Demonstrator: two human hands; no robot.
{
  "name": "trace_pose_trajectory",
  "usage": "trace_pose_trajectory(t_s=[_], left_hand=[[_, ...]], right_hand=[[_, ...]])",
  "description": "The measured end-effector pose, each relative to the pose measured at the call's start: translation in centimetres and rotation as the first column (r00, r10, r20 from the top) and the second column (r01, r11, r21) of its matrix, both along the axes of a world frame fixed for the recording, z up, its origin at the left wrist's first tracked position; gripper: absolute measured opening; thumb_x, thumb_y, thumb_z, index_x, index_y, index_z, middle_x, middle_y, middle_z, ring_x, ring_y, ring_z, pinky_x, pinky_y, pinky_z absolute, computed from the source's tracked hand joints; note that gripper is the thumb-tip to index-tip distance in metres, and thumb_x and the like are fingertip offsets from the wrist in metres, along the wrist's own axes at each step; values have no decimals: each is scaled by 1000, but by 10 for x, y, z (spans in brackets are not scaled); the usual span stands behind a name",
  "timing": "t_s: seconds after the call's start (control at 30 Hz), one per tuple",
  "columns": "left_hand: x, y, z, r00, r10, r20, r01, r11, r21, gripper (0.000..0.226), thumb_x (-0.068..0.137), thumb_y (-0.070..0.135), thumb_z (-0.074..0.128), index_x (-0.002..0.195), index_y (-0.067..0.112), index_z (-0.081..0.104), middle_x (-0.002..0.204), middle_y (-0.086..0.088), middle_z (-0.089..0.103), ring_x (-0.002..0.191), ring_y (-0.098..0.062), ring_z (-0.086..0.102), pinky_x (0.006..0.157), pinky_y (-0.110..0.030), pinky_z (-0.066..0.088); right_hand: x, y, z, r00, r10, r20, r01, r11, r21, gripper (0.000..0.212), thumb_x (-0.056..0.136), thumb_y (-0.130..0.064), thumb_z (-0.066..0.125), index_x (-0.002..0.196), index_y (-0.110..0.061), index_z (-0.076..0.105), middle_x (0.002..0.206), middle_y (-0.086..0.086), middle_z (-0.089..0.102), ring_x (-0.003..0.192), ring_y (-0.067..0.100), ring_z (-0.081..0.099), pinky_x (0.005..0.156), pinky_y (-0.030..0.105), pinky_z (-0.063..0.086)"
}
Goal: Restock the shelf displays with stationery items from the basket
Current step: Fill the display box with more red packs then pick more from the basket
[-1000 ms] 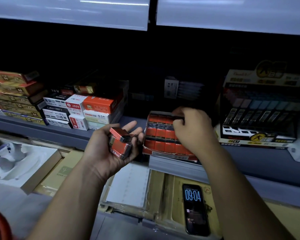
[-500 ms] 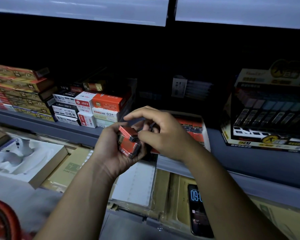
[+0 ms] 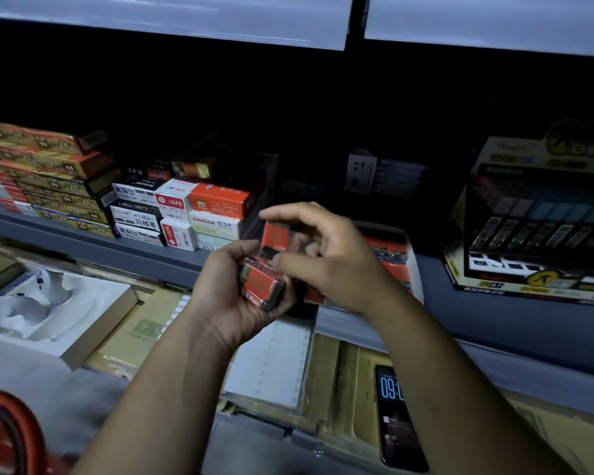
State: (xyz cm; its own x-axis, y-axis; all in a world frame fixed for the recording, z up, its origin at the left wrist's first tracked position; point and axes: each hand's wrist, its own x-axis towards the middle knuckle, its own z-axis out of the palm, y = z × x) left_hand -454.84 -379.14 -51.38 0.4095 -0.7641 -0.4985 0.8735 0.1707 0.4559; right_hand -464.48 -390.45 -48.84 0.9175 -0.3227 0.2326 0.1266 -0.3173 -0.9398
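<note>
We note our left hand point(image 3: 225, 305) cupping glossy red packs point(image 3: 262, 286), fingers curled round them, before the shelf point(image 3: 117, 250). Our right hand point(image 3: 335, 264) pinches one pack point(image 3: 274, 236) just above. Cardboard boxes point(image 3: 172, 204) read "S207", "deli", "0.5"; phone point(image 3: 396, 423) shows "09:0".

S207 on white-red box point(image 3: 172, 202); 0.5 on white box point(image 3: 216, 225); 09:0 on phone point(image 3: 395, 426).

free: gap mid shelf point(image 3: 494, 317) | blocked: stacked boxes point(image 3: 186, 214) left, display carton point(image 3: 535, 221) right
</note>
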Motion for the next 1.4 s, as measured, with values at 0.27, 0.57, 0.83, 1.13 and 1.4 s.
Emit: trace_pose_trajectory(t_s=[0.27,0.57,0.83,1.13,1.4], left_hand=[[1,0,-1,999,24,-25,-24,1000,7,38,96,26,47,114,3,72,102,-17,73,77,-30,68,50,-29,58],[-1,0,0,999,24,-30,-24,1000,1,39,98,26,46,114,2,72,102,-18,74,74,-30,69,49,-29,58],[-1,0,0,999,22,-25,-22,1000,4,39,98,27,46,117,3,72,103,-18,73,76,-30,69,49,-29,57],[-2,1,1,1000,19,-24,-19,1000,-3,39,98,27,46,116,3,72,102,-18,74,78,-30,69,50,-29,58],[-3,0,1,1000,18,-16,-18,1000,-10,39,99,27,46,117,3,71,102,-18,73,78,-31,69,50,-29,58]], right_hand=[[-4,-39,-11,893,-440,-89,442,897,-7,32,77,-13,86,99,-12,63,80,13,73,58,15,65,60,32,53],[0,-50,-30,750,-630,-201,610,776,-159,26,76,-24,85,62,-13,66,55,5,69,50,19,65,58,39,57],[-2,-35,-21,741,-630,-232,554,769,-319,22,85,-31,78,71,-15,75,59,-7,67,43,-3,56,38,8,34],[-10,-39,-13,830,-354,-431,237,923,-302,35,75,-15,82,103,-30,68,99,-6,63,79,8,62,62,23,51],[-5,-36,-24,865,-426,-264,338,885,-320,22,81,-16,75,93,-29,62,85,-7,60,65,8,55,58,25,45]])
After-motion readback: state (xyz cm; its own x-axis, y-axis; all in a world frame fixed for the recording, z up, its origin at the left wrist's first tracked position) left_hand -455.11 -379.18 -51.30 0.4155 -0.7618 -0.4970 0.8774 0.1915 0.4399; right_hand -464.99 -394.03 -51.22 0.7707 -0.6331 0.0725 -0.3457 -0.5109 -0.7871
